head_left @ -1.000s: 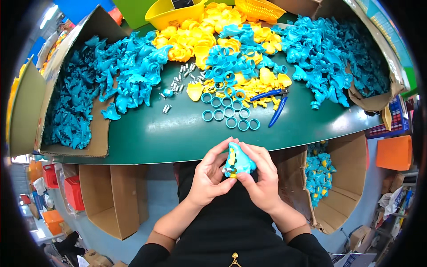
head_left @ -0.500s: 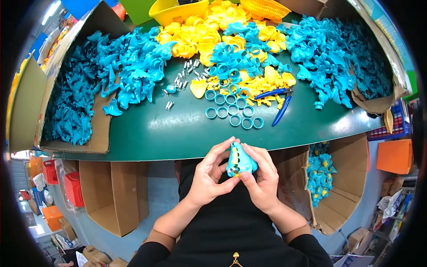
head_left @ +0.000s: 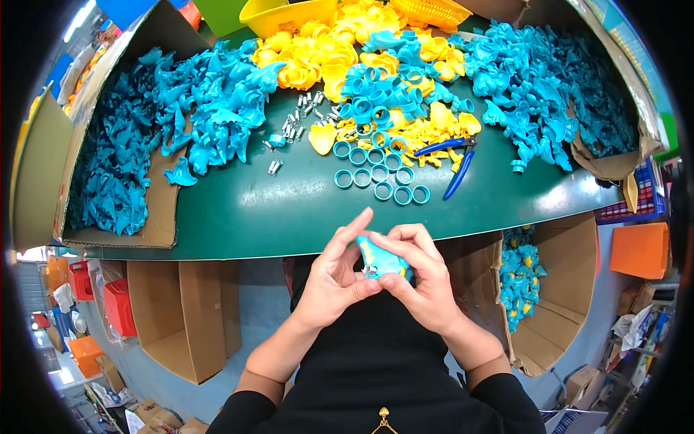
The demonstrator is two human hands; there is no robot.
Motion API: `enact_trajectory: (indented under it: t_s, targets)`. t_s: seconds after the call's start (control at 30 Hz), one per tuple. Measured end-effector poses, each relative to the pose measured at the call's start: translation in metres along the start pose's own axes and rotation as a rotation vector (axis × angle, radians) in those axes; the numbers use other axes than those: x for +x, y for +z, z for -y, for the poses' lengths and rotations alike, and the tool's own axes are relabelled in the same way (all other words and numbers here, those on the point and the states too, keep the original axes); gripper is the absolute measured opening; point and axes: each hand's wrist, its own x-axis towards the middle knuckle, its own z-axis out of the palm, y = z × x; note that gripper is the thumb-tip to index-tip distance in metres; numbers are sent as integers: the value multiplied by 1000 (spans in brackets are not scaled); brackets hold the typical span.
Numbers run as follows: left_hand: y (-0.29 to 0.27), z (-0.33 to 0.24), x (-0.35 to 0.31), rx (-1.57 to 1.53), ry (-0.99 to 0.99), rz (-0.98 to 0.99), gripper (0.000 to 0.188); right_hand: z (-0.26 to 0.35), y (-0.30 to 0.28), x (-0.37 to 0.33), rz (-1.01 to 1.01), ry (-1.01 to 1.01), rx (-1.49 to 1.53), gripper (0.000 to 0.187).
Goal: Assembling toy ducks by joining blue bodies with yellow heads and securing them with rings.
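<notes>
In front of my body, just off the table's near edge, a small teal plastic toy part (head_left: 389, 262) with a yellow strip is held between both hands. A small shiny metal piece (head_left: 370, 271) shows at its lower left end. My left hand (head_left: 334, 278) grips it from the left, thumb against its lower end and index finger raised. My right hand (head_left: 426, 286) wraps its right side, with thumb below and fingers over the top. The side facing my palms is hidden.
On the green table (head_left: 246, 210) lie teal rings (head_left: 379, 173), yellow parts (head_left: 303, 61), small metal cylinders (head_left: 295, 126) and blue-handled pliers (head_left: 457, 173). Teal shells spill from cardboard boxes (head_left: 163, 217) left and right. Below right, another box (head_left: 557, 340) holds teal-and-yellow pieces.
The toy part has been turned in my hands, and its dark-gapped seam no longer shows. My right fingers have moved over its top, while my left index finger has lifted away.
</notes>
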Motion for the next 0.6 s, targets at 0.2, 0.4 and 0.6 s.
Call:
enact_trajectory:
  t_s: [0.2,0.4,0.6]
  targets:
    - [8,-8,4,-354,-93,-153,50,-12,10,-7,-161,-97,63,62]
    - [6,-3,3,-429,-159,-212,59,-13,5,-1,-159,-96,27,50]
    - [7,21,-3,-506,-19,-240,47,-17,11,-5,-222,76,667,44]
